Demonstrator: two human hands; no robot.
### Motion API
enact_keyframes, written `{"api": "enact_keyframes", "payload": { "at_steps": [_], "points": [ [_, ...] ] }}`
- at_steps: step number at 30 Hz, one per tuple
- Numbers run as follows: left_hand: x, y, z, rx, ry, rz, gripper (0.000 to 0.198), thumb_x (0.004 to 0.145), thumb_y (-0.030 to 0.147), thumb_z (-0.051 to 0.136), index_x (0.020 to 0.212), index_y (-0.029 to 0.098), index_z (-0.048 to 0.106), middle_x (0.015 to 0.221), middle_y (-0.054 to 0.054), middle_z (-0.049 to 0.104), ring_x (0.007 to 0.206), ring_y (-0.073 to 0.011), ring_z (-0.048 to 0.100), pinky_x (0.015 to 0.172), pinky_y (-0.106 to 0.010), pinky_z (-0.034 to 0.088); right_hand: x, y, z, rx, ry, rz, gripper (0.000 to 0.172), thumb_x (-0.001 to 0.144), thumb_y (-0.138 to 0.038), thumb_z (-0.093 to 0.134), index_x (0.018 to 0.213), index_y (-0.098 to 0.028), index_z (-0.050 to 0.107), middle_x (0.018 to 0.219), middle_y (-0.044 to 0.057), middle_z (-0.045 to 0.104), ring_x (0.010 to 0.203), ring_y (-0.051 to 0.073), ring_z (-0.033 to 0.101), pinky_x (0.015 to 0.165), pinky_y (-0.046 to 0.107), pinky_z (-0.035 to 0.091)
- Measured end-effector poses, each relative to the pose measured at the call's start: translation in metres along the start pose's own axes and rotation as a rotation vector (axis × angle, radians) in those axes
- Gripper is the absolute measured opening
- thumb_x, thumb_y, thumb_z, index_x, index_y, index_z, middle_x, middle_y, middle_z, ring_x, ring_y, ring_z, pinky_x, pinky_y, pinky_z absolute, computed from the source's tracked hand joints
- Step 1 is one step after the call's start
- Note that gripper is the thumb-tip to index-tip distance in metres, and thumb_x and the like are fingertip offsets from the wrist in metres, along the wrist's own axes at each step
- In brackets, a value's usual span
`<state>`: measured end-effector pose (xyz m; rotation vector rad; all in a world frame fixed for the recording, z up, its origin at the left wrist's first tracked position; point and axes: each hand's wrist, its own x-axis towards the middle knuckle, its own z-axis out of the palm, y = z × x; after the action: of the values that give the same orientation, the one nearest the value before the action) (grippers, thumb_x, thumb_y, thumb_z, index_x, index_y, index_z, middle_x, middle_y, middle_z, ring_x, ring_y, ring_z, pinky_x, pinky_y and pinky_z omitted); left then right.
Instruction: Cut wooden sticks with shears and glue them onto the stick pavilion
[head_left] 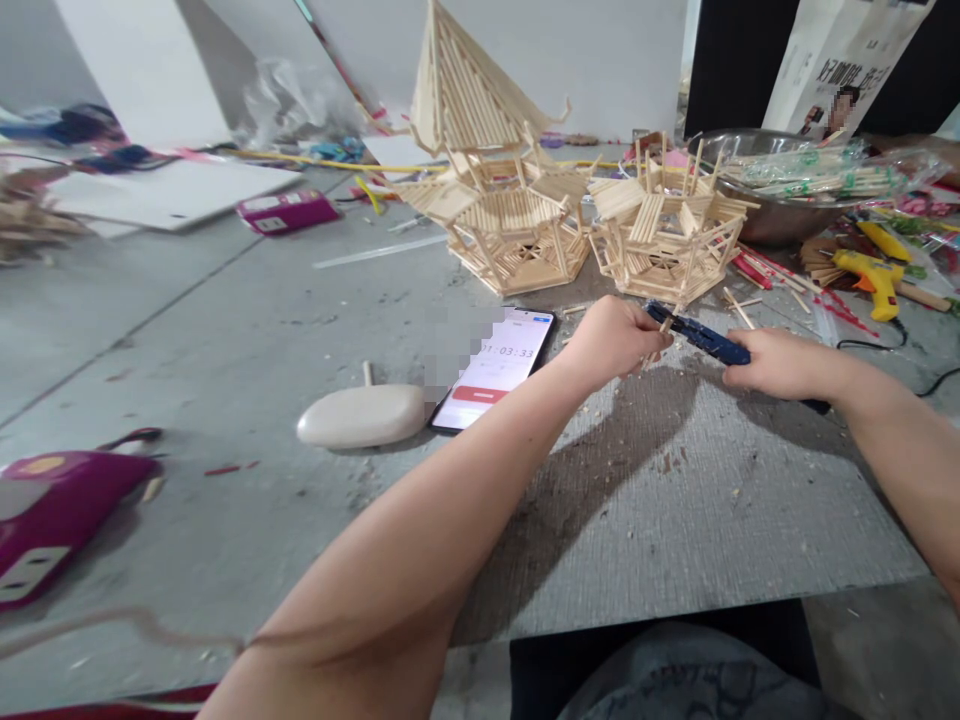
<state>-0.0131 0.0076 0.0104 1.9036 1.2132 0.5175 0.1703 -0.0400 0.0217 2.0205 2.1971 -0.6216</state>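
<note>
Phone [495, 365] (on table [225, 370]) — left of pliers [709, 341]

The table [225, 340] is lit by diffuse, moderate light; soft shadows are cast between the arms [480, 480], the far left is blurred, edges are stretched, the phone [507, 362] is partly pixelated

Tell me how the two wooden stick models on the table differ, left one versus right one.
The left model carries a tall pointed roof; the right model has none, just upright sticks poking from its top. The left model stands taller than the right model. The right model is nearer the blue tool than the left model is. Both are pale, open-framed and many-sided at the base.
</note>
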Motion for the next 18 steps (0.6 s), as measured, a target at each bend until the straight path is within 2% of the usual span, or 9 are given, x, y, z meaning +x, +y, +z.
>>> {"api": "enact_keyframes", "payload": {
  "at_steps": [9, 15, 18],
  "points": [
    [0.0, 0.0, 0.0, 0.017, -0.007, -0.004, 0.022, 0.068, 0.021, 0.057, 0.048, 0.013, 0.056, 0.033, 0.005, 0.042, 0.031, -0.0053, 0.039, 0.041, -0.021, 0.033, 0.0, 0.001, 0.003, 0.022, 0.01, 0.01, 0.014, 0.068, -0.033, 0.045, 0.072, -0.021, 0.051, 0.055, 0.0, 0.054, 0.053, 0.014, 0.05, 0.051, 0.026, 0.033],
    [0.001, -0.003, 0.0, 0.024, -0.012, -0.015, 0.021, 0.067, 0.022, 0.057, 0.049, 0.013, 0.056, 0.035, 0.004, 0.042, 0.034, -0.0061, 0.039, 0.042, -0.022, 0.033, 0.002, -0.002, 0.008, -0.022, 0.064, 0.013, 0.015, 0.069, -0.035, 0.048, 0.069, -0.02, 0.052, 0.062, 0.003, 0.057, 0.058, 0.015, 0.051, 0.051, 0.026, 0.033],
    [0.003, -0.007, 0.001, 0.071, -0.004, -0.011, 0.02, 0.067, 0.024, 0.056, 0.05, 0.013, 0.057, 0.037, 0.003, 0.045, 0.037, -0.0064, 0.039, 0.043, -0.022, 0.031, 0.005, -0.005, 0.011, -0.003, 0.058, 0.028, 0.016, 0.07, -0.035, 0.048, 0.069, -0.02, 0.052, 0.059, 0.003, 0.057, 0.054, 0.014, 0.051, 0.05, 0.025, 0.033]
  ]
}}
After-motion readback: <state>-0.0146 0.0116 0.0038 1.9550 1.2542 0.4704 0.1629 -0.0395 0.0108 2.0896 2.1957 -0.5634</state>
